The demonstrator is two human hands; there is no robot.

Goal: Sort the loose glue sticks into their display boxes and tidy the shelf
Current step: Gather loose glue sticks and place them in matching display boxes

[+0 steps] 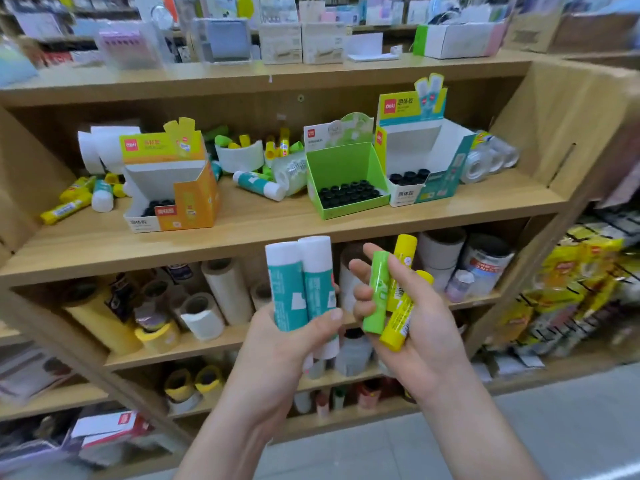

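Observation:
My left hand (pixel 277 344) grips two big teal-and-white glue sticks (pixel 301 285) upright in front of the shelf. My right hand (pixel 415 327) holds a green glue stick (pixel 376 292) and two yellow glue sticks (pixel 398 320). On the middle shelf (pixel 263 226) stand an orange display box (pixel 173 188), a green display box (pixel 346 181) and a teal-and-white display box (pixel 426 157), each with black-capped sticks inside. Loose yellow and teal sticks (pixel 79 199) lie at the shelf's left, and a teal stick (pixel 258 185) lies in the middle.
A white cup (pixel 239 157) with green and yellow sticks stands behind the orange box. Clear tape rolls (pixel 488 161) lie at the shelf's right end. Rolls of tape and paper fill the shelf below (pixel 207 306). Yellow packets (pixel 568 289) hang to the right.

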